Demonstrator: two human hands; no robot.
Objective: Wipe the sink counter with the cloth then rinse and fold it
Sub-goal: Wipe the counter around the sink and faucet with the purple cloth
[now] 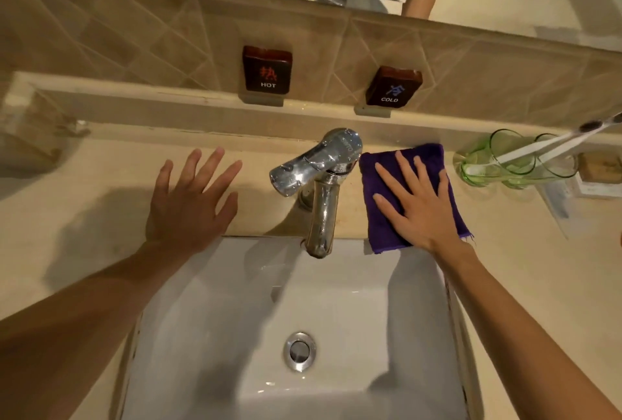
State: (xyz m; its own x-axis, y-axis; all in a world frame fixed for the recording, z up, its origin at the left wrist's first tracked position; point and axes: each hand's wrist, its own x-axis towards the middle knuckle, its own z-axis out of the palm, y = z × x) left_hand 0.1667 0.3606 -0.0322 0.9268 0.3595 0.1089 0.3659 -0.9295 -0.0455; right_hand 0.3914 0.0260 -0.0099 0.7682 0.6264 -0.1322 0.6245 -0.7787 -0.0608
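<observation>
The right hand (419,207) lies flat, fingers straight, pressing the folded purple cloth (382,227) onto the counter (525,251) just right of the tap (319,184); the palm hides much of the cloth. The left hand (188,204) is spread with straight fingers left of the tap, holding nothing; whether it touches the counter is unclear. Below lies the sink (336,301). Green glasses (505,163) stand far right, their toothbrush cut off by the edge.

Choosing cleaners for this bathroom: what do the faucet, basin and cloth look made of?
Faucet: polished chrome-look metal, mirror reflections. Basin: glossy white, probably ceramic. Cloth under the right hand: purple, fuzzy nap, likely microfibre or terry.
</observation>
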